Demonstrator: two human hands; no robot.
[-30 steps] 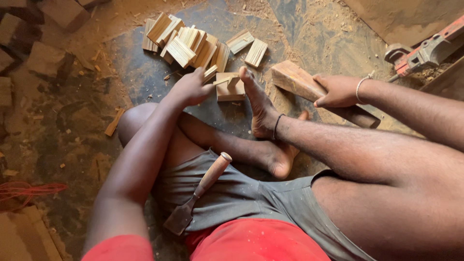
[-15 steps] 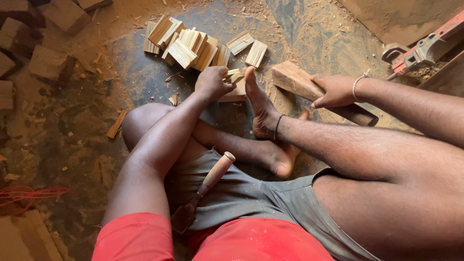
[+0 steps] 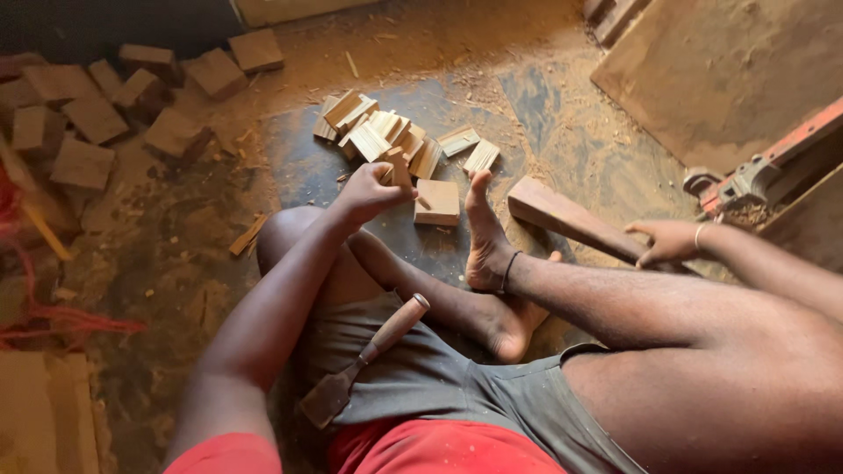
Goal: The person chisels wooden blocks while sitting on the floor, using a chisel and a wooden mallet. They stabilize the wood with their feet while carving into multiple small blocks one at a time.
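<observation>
Small wood piece sits pinched in the fingers of the left hand, at about 11 o'clock from picture centre, right at the near edge of the pile of pale offcuts. A square block lies just beside that hand at its 3 o'clock, apart from it. The right hand rests with loosely spread fingers on the near end of a long wedge-shaped plank, at 3 o'clock.

Head view: the floor is dark, dusted with sawdust and chips, sandier toward 12 o'clock. Darker blocks lie scattered at 10 o'clock. A chisel with a wooden handle lies on the grey shorts at 6 o'clock. A red-and-grey clamp sits at 2 o'clock beside a flat board.

How much of the small piece is held is hard to tell; the fingers cover most of it. The clamp and board are cut off by the right edge.

Bare floor lies between pile and plank; the person's foot stands there.
</observation>
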